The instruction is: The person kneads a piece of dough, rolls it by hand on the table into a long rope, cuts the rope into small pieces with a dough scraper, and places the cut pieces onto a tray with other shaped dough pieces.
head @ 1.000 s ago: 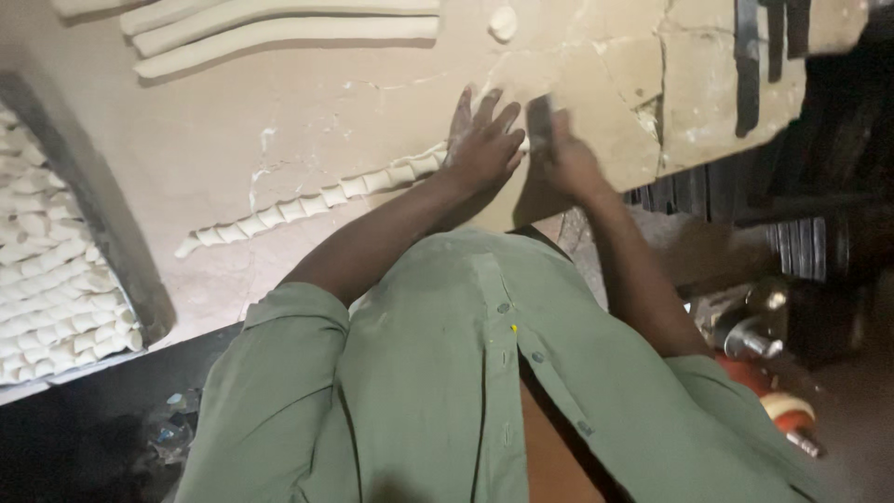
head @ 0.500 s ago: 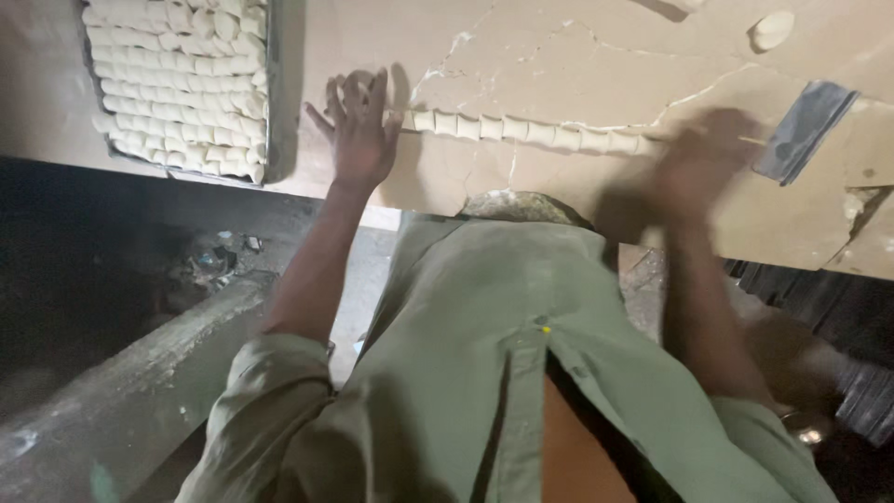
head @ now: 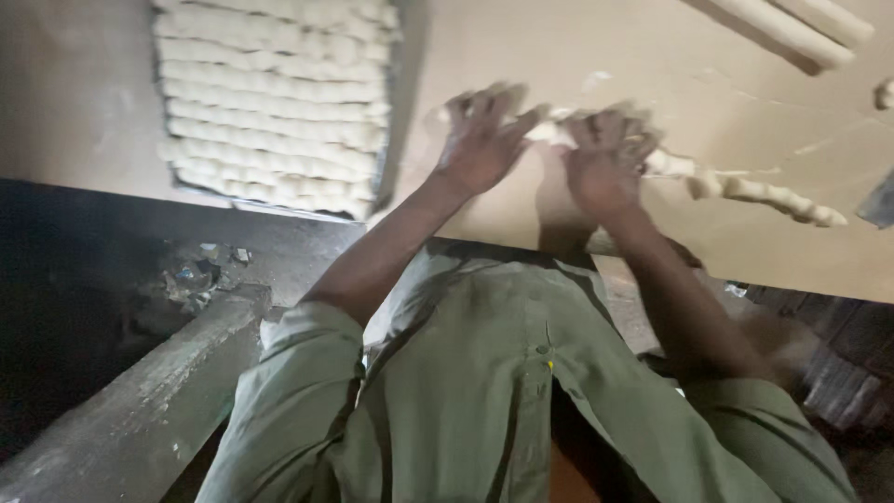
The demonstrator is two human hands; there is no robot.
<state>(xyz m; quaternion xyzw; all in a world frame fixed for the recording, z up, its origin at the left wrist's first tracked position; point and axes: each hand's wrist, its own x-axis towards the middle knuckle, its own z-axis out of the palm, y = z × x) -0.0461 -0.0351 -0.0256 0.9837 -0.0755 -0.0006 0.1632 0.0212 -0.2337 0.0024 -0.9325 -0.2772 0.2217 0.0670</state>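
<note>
A long rope of cut dough pieces (head: 754, 194) lies across the pale table (head: 521, 56). My left hand (head: 481, 140) rests on its left end with fingers spread over the pieces. My right hand (head: 607, 154) sits just beside it, fingers curled over the dough pieces gathered between both hands. The rest of the cut rope trails off to the right of my right hand. Motion blur hides how many pieces each hand grips.
A tray (head: 391, 140) filled with rows of small dough pieces sits at the table's left. Uncut dough rolls (head: 792, 28) lie at the far right. A dark scraper (head: 880, 200) shows at the right edge. A wooden beam (head: 140, 391) runs below the table's front edge.
Both hands have come together near the rope's left end; before, they were spread wide apart along it. The view has shifted so the tray appears further right.
</note>
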